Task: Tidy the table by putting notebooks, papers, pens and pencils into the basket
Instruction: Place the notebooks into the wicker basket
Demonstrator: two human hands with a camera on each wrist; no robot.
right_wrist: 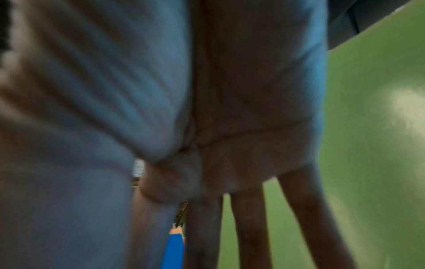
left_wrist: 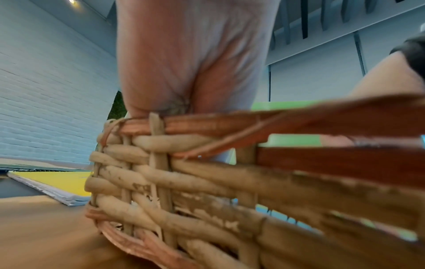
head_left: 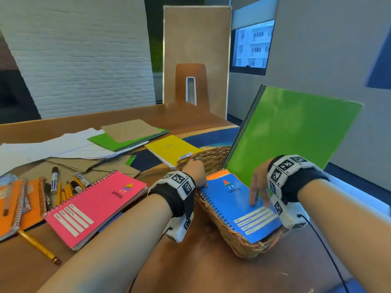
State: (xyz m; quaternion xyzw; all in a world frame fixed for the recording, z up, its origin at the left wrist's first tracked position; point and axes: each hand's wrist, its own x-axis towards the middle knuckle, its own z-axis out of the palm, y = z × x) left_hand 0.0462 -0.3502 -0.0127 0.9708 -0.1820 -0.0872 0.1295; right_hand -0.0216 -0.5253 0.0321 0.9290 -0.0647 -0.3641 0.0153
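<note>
The basket (head_left: 224,235) stands on the table (head_left: 201,269) in front of the person and is judged to be only partly filled. A blue notebook (head_left: 239,208) lies flat on top in it, an orange notebook (head_left: 218,172) shows as an edge beneath it, and a green folder (head_left: 292,132) leans upright at the basket's far right side.

The right hand (head_left: 259,182) rests on the blue notebook with straight, spread fingers; its grip is apart and nothing is clamped. The left hand (head_left: 195,171) sits at the basket's left rim beside the notebook's wire spine; its fingers are hidden in the head view and the left wrist view shows only the palm against the rim, so its grip cannot be told.

Most of the work seems left. Still on the table are a pink notebook (head_left: 95,206), a yellow notebook (head_left: 171,149), 2 orange spiral notebooks (head_left: 19,204), a cluster of pens and pencils (head_left: 65,185), a single yellow pencil (head_left: 39,246), white papers (head_left: 53,148), brown envelopes (head_left: 93,166) and a second green folder (head_left: 118,141) under a brown sheet.

The basket's bottom is covered, so anything deeper cannot be made out. The right wrist view is blurred and mostly filled by the palm. The orange notebooks are cut off at the left edge.
</note>
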